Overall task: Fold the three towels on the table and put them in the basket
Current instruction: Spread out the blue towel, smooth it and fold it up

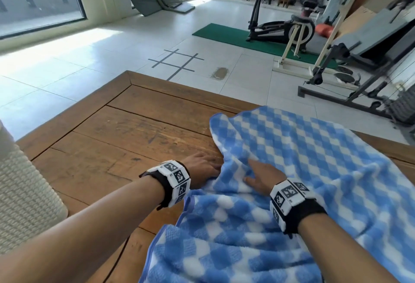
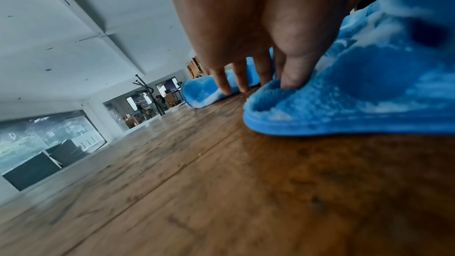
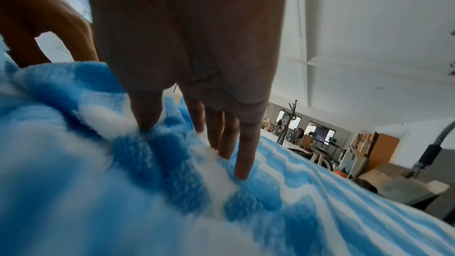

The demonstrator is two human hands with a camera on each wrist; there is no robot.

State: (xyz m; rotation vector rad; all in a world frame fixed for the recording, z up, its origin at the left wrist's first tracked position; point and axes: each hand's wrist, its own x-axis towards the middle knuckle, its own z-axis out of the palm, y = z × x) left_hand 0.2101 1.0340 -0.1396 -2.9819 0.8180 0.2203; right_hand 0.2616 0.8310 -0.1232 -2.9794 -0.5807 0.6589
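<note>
Blue-and-white checked towel (image 1: pixel 298 170) spread rumpled on the wooden worktop (image 1: pixel 125 130), both hands at its left edge.

Left hand (image 1: pixel 202 168) rests at the towel's edge; thumb and fingers (image 2: pixel 293 77) appear to pinch a raised fold, other fingertips touching the wood. Right hand (image 1: pixel 260 175) lies on top, fingers (image 3: pixel 243 155) straight and spread, pressing the pile, judged to anchor the cloth while the edge is gathered for folding. Woven basket (image 1: pixel 24 193) stands at far left, well apart. Only one towel visible.

A wooden table (image 1: pixel 139 130) carries a rumpled blue-checked towel (image 1: pixel 314 161) and a woven basket (image 1: pixel 24 193).
</note>
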